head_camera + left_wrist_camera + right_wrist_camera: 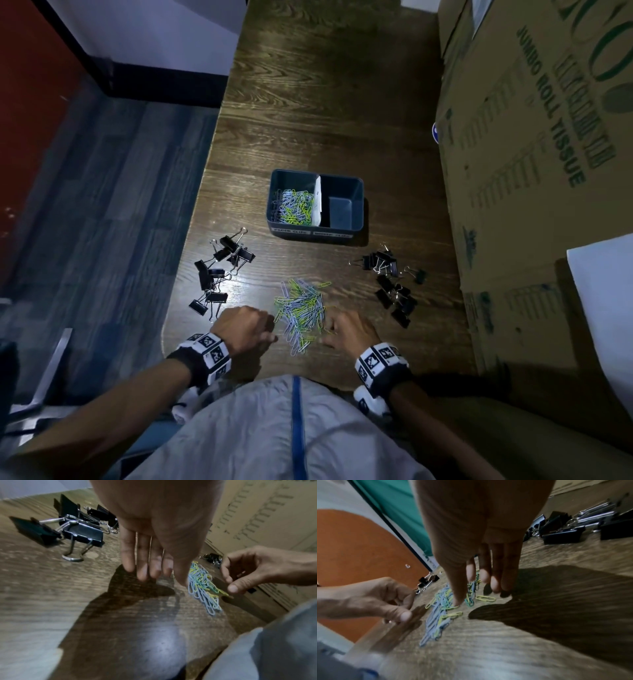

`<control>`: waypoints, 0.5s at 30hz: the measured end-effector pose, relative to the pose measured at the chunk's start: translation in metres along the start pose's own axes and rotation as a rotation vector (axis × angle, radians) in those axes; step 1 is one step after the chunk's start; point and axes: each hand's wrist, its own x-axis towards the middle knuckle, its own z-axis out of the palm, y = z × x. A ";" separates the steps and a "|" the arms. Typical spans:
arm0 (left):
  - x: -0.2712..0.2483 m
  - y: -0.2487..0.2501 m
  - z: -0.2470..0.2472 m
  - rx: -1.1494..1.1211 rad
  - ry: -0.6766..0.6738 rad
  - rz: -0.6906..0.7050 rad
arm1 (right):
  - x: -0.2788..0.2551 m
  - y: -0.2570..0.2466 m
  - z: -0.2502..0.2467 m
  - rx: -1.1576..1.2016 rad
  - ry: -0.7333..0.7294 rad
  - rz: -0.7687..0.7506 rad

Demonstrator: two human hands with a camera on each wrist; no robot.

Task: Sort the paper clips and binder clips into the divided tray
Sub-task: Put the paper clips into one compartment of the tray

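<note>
left binder clips (219, 274): black heap on the wooden table (325, 102), near its left edge, just beyond the left hand.
left hand (245, 327): at the left side of the loose pile, fingers extended downward and relaxed, tips close to the tabletop, grasping nothing.
loose paper clips (303, 313): blue, green and yellow pile between the two hands, near the table's front edge.
right hand (346, 330): at the right side of the pile, fingers hanging loosely toward the clips; thumb just at a yellow clip, nothing visibly grasped.
divided tray (356, 205): dark blue, beyond the pile at mid-table; left compartment holds paper clips, right compartment shows a bare floor; white divider between. front labels too small to read.
right binder clips (394, 284): black heap right of the pile, near a cardboard box (513, 171).
open tabletop lies beyond the tray.
box print: "jumbo roll tissue".
</note>
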 end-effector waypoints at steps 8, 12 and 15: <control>0.018 0.019 0.014 0.082 -0.125 0.084 | 0.010 -0.037 0.026 -0.279 -0.167 -0.004; 0.027 0.024 0.012 -0.020 0.032 0.080 | 0.022 -0.032 0.026 -0.166 -0.022 -0.010; 0.027 0.020 0.011 -0.049 0.138 0.050 | 0.019 -0.019 0.016 -0.051 0.087 0.007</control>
